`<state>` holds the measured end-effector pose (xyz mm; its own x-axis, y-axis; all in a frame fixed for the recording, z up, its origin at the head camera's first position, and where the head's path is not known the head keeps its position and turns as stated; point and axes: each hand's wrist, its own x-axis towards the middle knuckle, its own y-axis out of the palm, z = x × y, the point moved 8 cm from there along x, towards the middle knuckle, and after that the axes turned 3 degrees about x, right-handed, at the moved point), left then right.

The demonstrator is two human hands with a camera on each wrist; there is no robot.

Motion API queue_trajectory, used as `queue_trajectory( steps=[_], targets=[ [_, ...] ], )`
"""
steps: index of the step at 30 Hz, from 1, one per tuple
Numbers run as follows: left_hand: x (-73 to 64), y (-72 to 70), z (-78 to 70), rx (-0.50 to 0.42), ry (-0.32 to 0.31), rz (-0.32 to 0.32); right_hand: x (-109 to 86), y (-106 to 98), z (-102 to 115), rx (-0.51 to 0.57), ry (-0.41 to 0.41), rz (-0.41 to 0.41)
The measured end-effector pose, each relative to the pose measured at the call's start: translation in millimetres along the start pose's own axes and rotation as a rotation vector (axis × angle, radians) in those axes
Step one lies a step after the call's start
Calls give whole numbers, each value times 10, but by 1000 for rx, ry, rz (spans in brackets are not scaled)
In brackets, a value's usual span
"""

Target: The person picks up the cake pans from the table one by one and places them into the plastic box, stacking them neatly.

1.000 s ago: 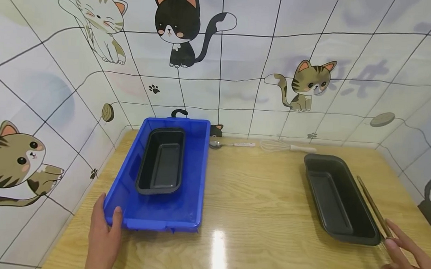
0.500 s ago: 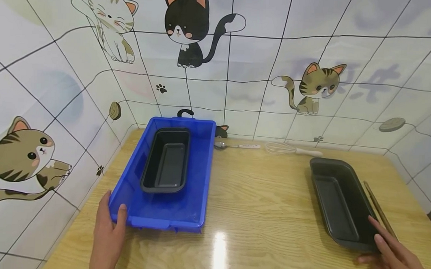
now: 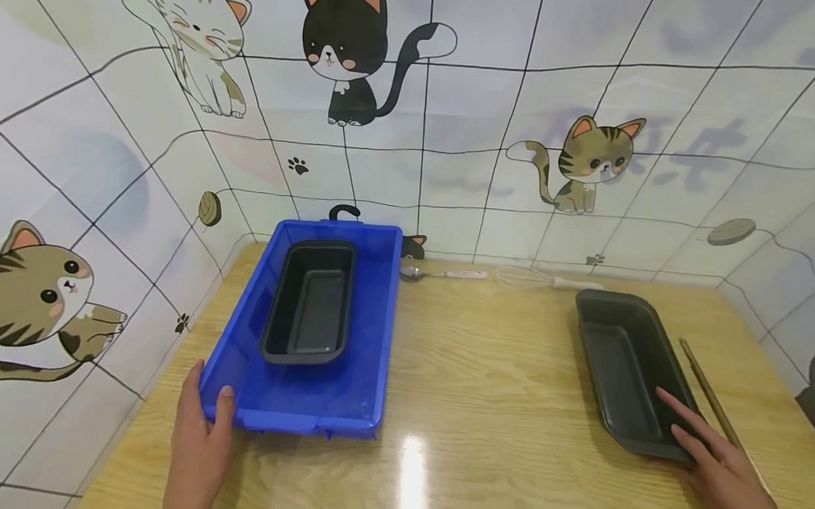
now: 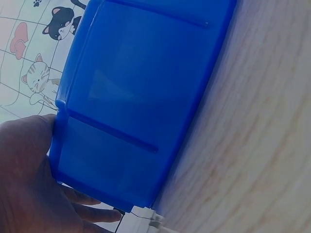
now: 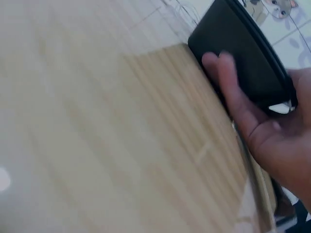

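On the left of the table, a blue plastic tray [image 3: 355,390] holds a dark loaf pan [image 3: 308,303]. My left hand [image 3: 200,443] grips the tray's near-left corner, thumb at the front rim and fingers along the outer left side. A second dark loaf pan [image 3: 626,373] lies at the right, slanting. My right hand [image 3: 731,471] holds its near end, with fingers reaching over the rim into it. In the right wrist view, other fingertips [image 5: 226,73] lie against the pan's outer wall. A thin brown rod [image 3: 711,393] lies just right of this pan.
Along the back edge lie a spoon [image 3: 441,274] with a pale handle and a wire whisk [image 3: 544,279]. A cat-patterned sheet [image 3: 470,119] rises behind and beside the wooden table [image 3: 484,381].
My right hand has moved from the brown rod leftward onto the near end of the right loaf pan and taken hold of it. My left hand stays on the tray corner.
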<state>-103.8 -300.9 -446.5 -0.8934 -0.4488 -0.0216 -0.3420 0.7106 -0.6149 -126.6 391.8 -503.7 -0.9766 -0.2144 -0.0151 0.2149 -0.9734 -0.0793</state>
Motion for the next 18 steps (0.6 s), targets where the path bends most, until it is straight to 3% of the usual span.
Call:
queue_trajectory(
  steps=[4, 10, 14, 18],
  targets=[
    [0, -24, 8, 4, 3, 3, 45, 116, 28, 224, -97, 26],
    [-8, -10, 9, 11, -2, 6, 58, 236, 128, 488, -145, 120],
    [-2, -13, 3, 16, 2, 3, 73, 305, 198, 461, -131, 120],
    [9, -15, -6, 21, 3, 2, 134, 366, 271, 299, -106, 35]
  ],
)
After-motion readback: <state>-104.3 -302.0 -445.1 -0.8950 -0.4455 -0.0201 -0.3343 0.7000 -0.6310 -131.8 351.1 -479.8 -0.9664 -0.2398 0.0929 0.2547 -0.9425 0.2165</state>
